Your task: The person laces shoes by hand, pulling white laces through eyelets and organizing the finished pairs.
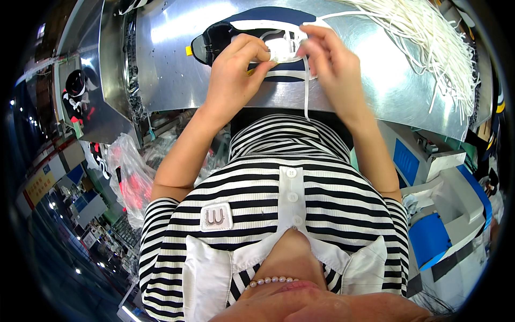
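Observation:
A navy and white sneaker (272, 14) lies on its sole on the metal table, its black-lined heel opening to the left with a yellow tab (189, 51). My left hand (236, 70) is closed, thumb and forefinger pinching the white part by the tongue. At the toe end of the lacing, my right hand (338, 67) is slightly blurred, its fingers curled in on the white shoelace (307, 91). One lace end hangs over the table's near edge; another runs right toward the pile. My fingers partly hide the eyelets.
A large heap of white shoelaces (424, 40) covers the right side of the metal table (171, 75). A clear plastic bag (126, 172) hangs at the lower left. Grey and blue plastic equipment (456, 198) stands to the right, below table level.

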